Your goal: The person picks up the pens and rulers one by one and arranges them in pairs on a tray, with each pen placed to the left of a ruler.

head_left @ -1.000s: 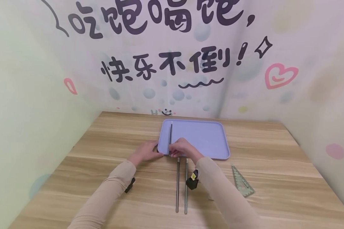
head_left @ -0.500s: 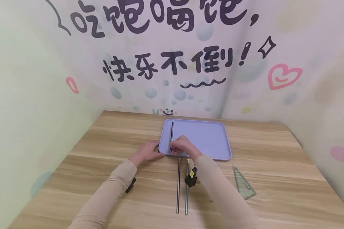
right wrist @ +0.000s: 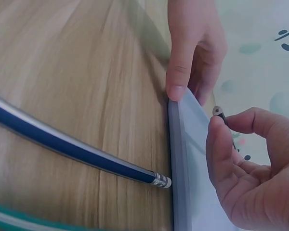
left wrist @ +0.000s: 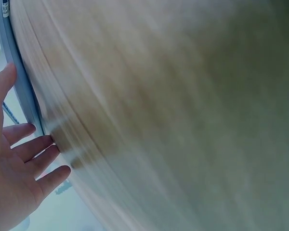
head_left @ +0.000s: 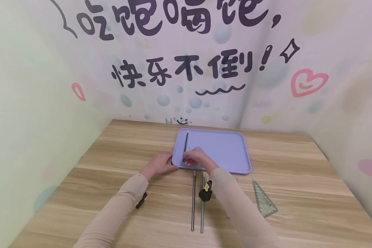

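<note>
In the head view, my right hand (head_left: 196, 156) pinches the near end of a dark striped pencil (head_left: 186, 141) over the left part of a lavender tray (head_left: 218, 150). The right wrist view shows the pencil's blunt end (right wrist: 218, 112) between thumb and forefinger. My left hand (head_left: 158, 164) rests at the tray's near left corner, its thumb on the rim and its fingers extended along the left side. Two more pencils lie side by side in front of the tray: a dark one (head_left: 193, 203) and a green one (head_left: 202, 217), eraser ends toward the tray.
A translucent green set square (head_left: 264, 200) lies on the wooden table (head_left: 117, 144), right of my right forearm. Part of another clear object shows beside that sleeve, mostly hidden. A printed cloth wall (head_left: 161, 106) stands close behind the tray.
My right hand has shifted the pencil's near end slightly away from the tray's near rim, and the pencil leans a little more to the right. The left hand stays at the corner.
</note>
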`<state>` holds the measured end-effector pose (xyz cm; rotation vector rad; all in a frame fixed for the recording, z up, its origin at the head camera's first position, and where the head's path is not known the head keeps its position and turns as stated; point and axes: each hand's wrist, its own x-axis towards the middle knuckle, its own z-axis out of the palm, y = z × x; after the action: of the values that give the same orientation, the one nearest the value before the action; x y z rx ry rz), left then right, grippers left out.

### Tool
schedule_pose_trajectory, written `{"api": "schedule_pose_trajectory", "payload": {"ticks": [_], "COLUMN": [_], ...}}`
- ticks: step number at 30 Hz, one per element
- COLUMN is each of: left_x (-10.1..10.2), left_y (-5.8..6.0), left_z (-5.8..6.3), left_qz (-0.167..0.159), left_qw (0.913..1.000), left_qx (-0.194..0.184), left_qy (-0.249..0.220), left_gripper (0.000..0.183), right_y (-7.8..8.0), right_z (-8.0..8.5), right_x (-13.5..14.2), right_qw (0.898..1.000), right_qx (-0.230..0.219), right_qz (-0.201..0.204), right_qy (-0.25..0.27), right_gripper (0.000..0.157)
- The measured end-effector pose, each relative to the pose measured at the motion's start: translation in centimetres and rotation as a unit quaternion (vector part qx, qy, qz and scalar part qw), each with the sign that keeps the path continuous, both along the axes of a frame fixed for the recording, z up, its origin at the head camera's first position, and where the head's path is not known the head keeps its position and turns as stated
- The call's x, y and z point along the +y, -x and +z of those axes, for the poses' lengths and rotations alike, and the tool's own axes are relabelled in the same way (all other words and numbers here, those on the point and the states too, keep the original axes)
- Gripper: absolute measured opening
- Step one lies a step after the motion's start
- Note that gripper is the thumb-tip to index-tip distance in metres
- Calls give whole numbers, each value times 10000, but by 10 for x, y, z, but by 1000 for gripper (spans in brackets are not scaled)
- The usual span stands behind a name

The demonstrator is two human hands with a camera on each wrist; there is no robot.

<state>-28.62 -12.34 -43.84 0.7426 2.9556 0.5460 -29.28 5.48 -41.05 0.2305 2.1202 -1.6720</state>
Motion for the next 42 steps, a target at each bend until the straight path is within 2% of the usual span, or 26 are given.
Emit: {"api": "schedule_pose_trajectory", "payload": {"ticks": [8,16,23,28,35,42], "left_x": [0,1,-1,-1,-2,-3], "left_y": [0,-2,-1,-1,0,0], "left_z": [0,3,1,-1,-4,-4], "left_qz": [-9,81,21,-20,7,4], "left_qw": [10000,9999,10000,9998,9997,9998], "left_qx": [61,-79,86,188,222,210], "left_qy": [8,-64,-33,-18,36,-7], "left_gripper": [63,63,62,62,63,65], "right_y": [3,8,7,6,9,9], "right_z": [0,0,-5,-9,-16,-14], "right_x": [-4,-7,-10,-10,-13,-15], "right_qw": [10000,9999,9995,9989,9952,9922], "right_qx": [42,104,219,321,466,565], "right_qz": [-20,-84,79,37,-172,-157], "right_qy": [-28,-106,-229,-340,-849,-1100], "right_gripper": [9,9,12,12,11,10]}}
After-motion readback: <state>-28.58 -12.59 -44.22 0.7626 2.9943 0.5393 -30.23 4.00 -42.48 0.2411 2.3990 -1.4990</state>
